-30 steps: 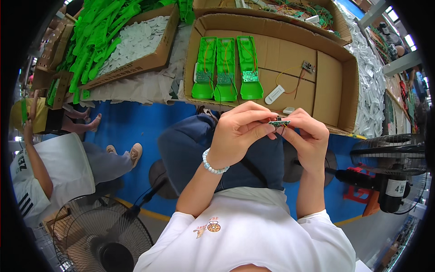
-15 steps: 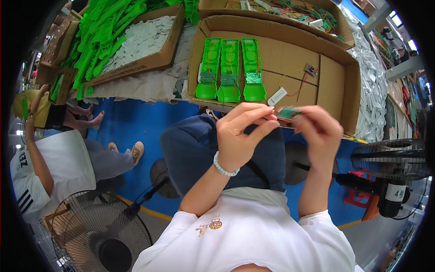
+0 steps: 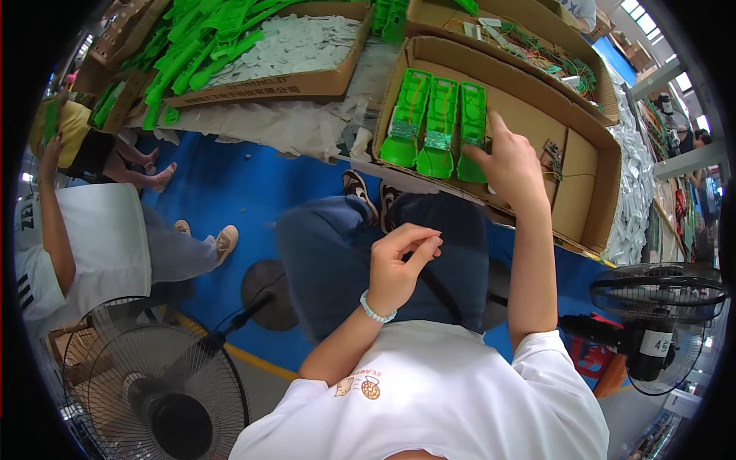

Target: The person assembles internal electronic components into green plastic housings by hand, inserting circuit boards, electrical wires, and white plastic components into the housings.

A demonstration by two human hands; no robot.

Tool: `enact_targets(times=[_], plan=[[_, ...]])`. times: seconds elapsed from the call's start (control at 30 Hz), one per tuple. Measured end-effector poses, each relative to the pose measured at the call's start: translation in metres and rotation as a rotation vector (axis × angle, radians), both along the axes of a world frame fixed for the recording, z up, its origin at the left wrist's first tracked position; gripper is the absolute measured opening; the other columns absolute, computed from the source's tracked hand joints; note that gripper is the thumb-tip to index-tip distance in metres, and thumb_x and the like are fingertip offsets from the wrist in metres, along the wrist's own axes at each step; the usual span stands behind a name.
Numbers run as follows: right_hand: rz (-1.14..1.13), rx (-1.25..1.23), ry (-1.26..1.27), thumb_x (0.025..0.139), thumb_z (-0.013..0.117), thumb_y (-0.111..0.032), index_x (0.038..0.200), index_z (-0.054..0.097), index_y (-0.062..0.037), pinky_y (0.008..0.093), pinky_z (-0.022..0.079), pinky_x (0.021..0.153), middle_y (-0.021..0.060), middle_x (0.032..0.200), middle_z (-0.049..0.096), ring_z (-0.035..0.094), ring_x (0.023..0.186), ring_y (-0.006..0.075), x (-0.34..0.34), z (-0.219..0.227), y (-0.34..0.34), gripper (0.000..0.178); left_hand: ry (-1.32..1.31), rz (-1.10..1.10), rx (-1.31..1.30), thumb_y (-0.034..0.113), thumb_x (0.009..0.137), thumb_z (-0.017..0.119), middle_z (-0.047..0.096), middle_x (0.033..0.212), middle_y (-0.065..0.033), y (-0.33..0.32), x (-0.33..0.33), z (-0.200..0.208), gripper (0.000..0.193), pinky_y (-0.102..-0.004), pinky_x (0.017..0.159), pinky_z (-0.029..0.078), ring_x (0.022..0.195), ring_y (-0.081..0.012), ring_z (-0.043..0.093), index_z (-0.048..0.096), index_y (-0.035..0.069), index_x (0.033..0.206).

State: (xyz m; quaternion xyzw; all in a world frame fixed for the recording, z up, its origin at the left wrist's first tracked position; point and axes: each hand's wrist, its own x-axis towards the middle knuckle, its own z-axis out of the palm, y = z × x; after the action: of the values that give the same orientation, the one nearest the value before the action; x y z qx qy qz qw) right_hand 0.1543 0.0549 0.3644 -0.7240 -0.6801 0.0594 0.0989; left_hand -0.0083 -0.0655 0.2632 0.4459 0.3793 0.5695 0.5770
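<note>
Closest to me: white T-shirt, dark trousers, and my left hand (image 3: pixel 400 264) over my lap, fingers curled with the tips drawn in to the thumb. Standing fans either side, a black one (image 3: pixel 180 425) lower left and another (image 3: pixel 652 356) on the right, all on a bright blue floor (image 3: pixel 230 180).

Right hand (image 3: pixel 512 165) is out over the cardboard tray (image 3: pixel 586 203) at the surface's near edge, thumb and index finger spread by the rightmost of three green plastic shells (image 3: pixel 439 111). Can't tell if it's grasping that shell. They stand side by side at the tray's left end, wired up inside. A small wired module (image 3: pixel 551 153) sits further right.

Surface (image 3: pixel 307 126) is covered in crumpled pale sheeting. Behind the tray there's a carton of wired circuit boards (image 3: pixel 537 54), with a carton of white pieces (image 3: pixel 307 46) and heaped green parts (image 3: pixel 207 42) to the left. Bright windows (image 3: pixel 642 19) way back
</note>
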Motion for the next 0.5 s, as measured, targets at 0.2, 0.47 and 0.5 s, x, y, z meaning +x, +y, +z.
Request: enact_targets(times=[0.2,0.47,0.5], plan=[[0.028,0.064,0.318,0.071,0.079,-0.02,0.116,0.061,0.0024,0.0419,0.051,0.074,0.0234,0.088,0.068,0.067,0.084,0.0363,0.016,-0.01,0.011,0.053,-0.037,0.063,0.012,-0.002,0.09,0.061,0.066,0.09,-0.0092,-0.004,-0.024,0.005,0.009,-0.0244,0.069,0.052,0.076,-0.0153,0.066,0.067,-0.005,0.096],[0.272,0.063,1.217,0.077,0.074,-0.005,0.117,0.06,0.0073,0.0268,0.052,0.071,0.0101,0.094,0.067,0.065,0.079,0.0149,-0.021,0.037,-0.053,0.044,-0.765,-0.179,0.11,0.022,0.094,0.059,0.056,0.124,-0.0152,0.03,-0.025,0.029,0.052,-0.0347,0.09,0.046,0.11,-0.0218,0.056,0.039,0.003,0.139],[0.399,-0.047,1.309,0.078,0.075,-0.005,0.118,0.059,0.008,0.0274,0.053,0.074,0.0102,0.097,0.067,0.065,0.08,0.0163,-0.041,0.036,-0.057,0.045,-0.931,-0.237,0.172,0.032,0.096,0.059,0.051,0.137,-0.0172,0.035,-0.027,0.032,0.066,-0.0389,0.101,0.043,0.124,-0.0242,0.051,0.028,0.006,0.148]])
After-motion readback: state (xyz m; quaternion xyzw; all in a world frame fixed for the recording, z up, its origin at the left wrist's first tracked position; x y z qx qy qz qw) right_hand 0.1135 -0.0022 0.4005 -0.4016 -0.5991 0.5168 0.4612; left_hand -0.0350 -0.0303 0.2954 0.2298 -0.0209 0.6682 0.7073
